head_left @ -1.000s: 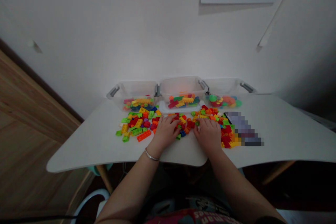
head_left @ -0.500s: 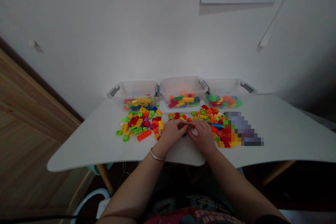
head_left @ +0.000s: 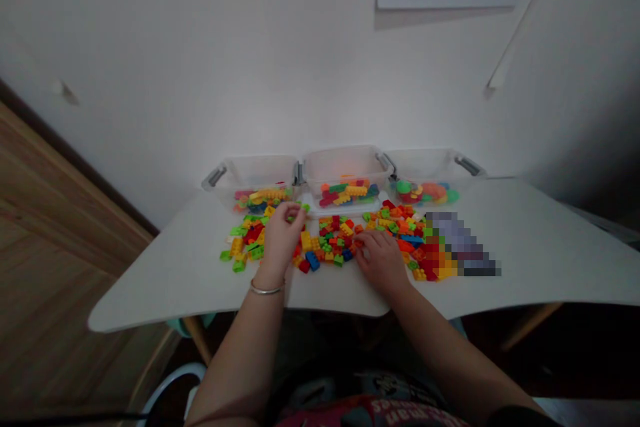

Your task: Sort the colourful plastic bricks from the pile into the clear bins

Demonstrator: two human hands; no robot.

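1. Head view: the left hand (head_left: pixel 283 233) hung over bricks at 9 o'clock from the middle of the spread. Its fingers were curled towards the thumb, a shape suited to small pieces. A lime-green plastic brick (head_left: pixel 304 207) showed at the fingertips; whether it was gripped or lay just beyond, I could not tell.

2. The right hand (head_left: pixel 383 257) was low at 3 to 4 o'clock, fingers bent down onto the bricks' edge, perhaps to pick out single pieces. Something reddish showed beneath the fingertips, but whether they gripped it was unclear.

3. The central cluster of multicoloured studded plastic bricks (head_left: pixel 330 238) lay between the hands on the smooth white bench (head_left: pixel 170 280), within easy reach of both. A second loose pile of coloured bricks (head_left: pixel 250 233) spread at 9 o'clock, partly behind the left hand, and a third mixed brick pile (head_left: pixel 397 213) at 3 o'clock.

4. Three clear plastic bins stood in a row near the wall, probably to leave the near side for the hands: the left bin (head_left: pixel 263 165) at 10 to 11 o'clock, the middle bin (head_left: pixel 345 163) at 12, the right bin (head_left: pixel 425 163) at 2. All held coloured pieces.
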